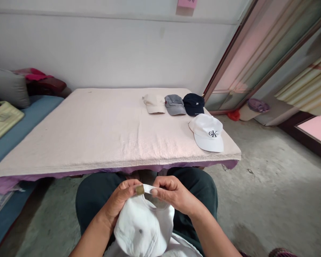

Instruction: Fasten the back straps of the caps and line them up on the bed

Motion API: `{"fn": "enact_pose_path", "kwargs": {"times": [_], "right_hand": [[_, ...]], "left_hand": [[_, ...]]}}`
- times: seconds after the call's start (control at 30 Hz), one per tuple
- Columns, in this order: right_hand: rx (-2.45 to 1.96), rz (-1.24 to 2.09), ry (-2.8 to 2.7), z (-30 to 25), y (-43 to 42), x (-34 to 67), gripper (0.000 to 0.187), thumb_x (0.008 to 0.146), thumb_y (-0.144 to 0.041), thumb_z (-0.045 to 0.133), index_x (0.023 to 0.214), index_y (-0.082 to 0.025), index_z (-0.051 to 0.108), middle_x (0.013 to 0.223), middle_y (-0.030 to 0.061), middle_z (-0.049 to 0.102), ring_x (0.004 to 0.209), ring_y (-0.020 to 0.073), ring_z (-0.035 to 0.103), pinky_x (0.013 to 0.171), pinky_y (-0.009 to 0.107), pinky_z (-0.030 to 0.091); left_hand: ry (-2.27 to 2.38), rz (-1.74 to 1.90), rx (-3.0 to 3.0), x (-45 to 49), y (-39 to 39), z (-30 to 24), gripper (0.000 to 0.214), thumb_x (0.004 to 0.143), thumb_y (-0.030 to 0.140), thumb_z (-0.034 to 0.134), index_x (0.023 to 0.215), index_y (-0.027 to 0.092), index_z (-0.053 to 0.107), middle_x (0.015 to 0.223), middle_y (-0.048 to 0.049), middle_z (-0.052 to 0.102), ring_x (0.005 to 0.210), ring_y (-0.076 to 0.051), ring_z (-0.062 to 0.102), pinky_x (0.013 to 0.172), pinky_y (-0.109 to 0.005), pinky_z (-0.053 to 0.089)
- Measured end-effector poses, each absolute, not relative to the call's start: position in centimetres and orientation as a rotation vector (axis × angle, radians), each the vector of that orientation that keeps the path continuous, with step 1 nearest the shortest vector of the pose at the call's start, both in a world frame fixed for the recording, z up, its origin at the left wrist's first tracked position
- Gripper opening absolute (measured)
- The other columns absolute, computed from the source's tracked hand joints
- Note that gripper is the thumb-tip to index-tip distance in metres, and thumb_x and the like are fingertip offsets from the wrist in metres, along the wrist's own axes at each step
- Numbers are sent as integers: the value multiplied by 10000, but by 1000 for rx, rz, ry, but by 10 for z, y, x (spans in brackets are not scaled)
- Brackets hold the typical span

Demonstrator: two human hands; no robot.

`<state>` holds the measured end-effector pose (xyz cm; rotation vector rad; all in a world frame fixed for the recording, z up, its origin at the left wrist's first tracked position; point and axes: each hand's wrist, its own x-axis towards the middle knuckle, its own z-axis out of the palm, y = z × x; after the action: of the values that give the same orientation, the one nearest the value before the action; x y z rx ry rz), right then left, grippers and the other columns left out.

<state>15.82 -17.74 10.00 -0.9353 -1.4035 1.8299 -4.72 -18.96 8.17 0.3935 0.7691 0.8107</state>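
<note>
Over my lap I hold a white cap (141, 226) with its back strap turned away from me. My left hand (121, 198) pinches the strap beside its brass-coloured buckle (140, 189). On the other side, my right hand (172, 192) grips the strap between thumb and fingers. The cap's crown hangs below both hands, toward my body; its brim is out of sight. On the covered table ahead lie a cream cap (154, 103), a grey cap (174, 104) and a navy cap (194, 104) in a row. Nearer me, a white cap with black CK letters (209, 132) lies by the right edge.
A cream cloth (96, 132) covers the table, with purple fabric (96, 172) showing under its front edge. A grey cushion (9, 87) sits on a blue surface at left. At right are the concrete floor (278, 185) and a waste bin (253, 109).
</note>
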Motion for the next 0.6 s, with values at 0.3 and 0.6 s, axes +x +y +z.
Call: {"fn": "enact_pose_path", "kwargs": {"times": [0.3,0.6], "right_hand": [[-924,1884,-1423,101,-173,155,337,823,-445,662,723,-127,615,560,-35,452,522,75,361,487,221,259],[-940,1835,-1512,105,-169,156,328,831,-429,655,702,-140,571,588,-50,398,540,69,322,484,213,243]], "left_hand": [[809,818,385,-47,-190,82,225,654,313,802,730,134,688,610,-21,650,493,-103,550,493,-208,426],[747,761,408,-48,-188,80,252,664,345,797,715,123,689,576,-23,637,465,-96,531,466,-200,402]]}}
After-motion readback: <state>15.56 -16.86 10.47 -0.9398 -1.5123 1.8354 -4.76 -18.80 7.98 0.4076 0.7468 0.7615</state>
